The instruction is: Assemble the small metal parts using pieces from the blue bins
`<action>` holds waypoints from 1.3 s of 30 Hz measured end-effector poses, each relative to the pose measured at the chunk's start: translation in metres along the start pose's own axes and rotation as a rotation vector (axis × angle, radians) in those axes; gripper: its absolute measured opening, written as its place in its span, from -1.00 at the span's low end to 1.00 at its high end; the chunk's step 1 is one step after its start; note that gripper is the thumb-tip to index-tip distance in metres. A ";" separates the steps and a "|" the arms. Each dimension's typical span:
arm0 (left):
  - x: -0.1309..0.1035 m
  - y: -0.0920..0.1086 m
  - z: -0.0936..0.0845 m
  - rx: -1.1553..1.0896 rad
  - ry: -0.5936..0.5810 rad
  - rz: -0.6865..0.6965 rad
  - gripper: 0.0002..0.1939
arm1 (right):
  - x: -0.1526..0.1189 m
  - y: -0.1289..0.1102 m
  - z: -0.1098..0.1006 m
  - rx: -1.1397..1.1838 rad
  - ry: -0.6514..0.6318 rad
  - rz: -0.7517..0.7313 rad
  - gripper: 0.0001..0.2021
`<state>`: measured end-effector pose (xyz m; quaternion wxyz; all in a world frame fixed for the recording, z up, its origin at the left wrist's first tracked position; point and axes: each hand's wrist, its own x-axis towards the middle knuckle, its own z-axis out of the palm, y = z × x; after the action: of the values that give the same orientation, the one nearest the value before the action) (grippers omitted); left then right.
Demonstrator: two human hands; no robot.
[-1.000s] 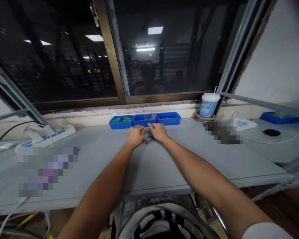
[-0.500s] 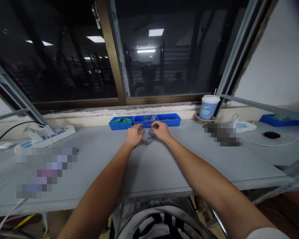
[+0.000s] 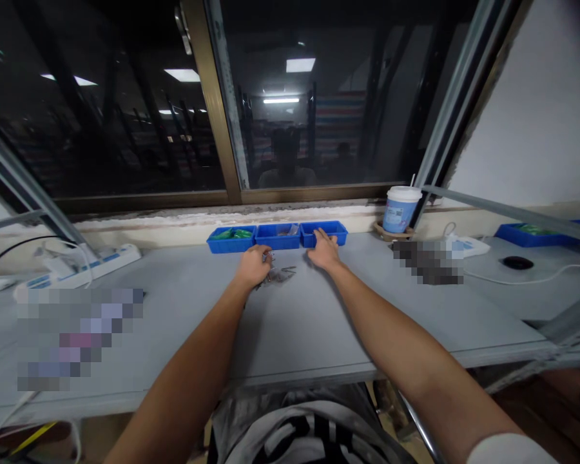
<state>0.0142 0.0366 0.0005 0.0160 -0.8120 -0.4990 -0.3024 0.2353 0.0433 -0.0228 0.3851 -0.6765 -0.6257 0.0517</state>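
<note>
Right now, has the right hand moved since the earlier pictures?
Yes, rightward, judged against the row of three blue plastic bins. The right hand had its fingertips before the middle bin; now its fingers reach the rightmost bin.

Along the far edge of the matt, smooth grey surface (image 3: 299,322) sit three blue rectangular bins (image 3: 231,243), moulded plastic with a slight sheen. Bright green glossy plastic pieces (image 3: 236,234) in the leftmost one! Nearer in, thin grey pieces (image 3: 288,269) catch the light like metal. Toward the far right corner, a pale-blue cup with a white lid (image 3: 400,210), smooth plastic by its look. Behind, brownish metal window frame (image 3: 212,96), softly shiny, and dark glossy glass (image 3: 357,129) above a rough, chipped sill (image 3: 174,216).
</note>
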 end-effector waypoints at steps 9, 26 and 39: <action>-0.001 -0.002 -0.005 0.033 -0.049 -0.028 -0.72 | -0.002 -0.008 -0.012 0.190 -0.081 -0.250 -0.73; -0.003 0.002 -0.003 -0.006 -0.105 0.050 -0.69 | -0.013 -0.017 0.001 0.196 -0.449 -0.472 -0.87; -0.002 0.022 -0.006 -0.091 0.031 0.175 -0.75 | -0.025 -0.050 -0.001 0.074 -0.189 -0.496 -0.66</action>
<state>0.0285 0.0222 0.0098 0.0129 -0.8475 -0.4118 -0.3347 0.1900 0.0171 -0.0032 0.3504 -0.4799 -0.8032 0.0415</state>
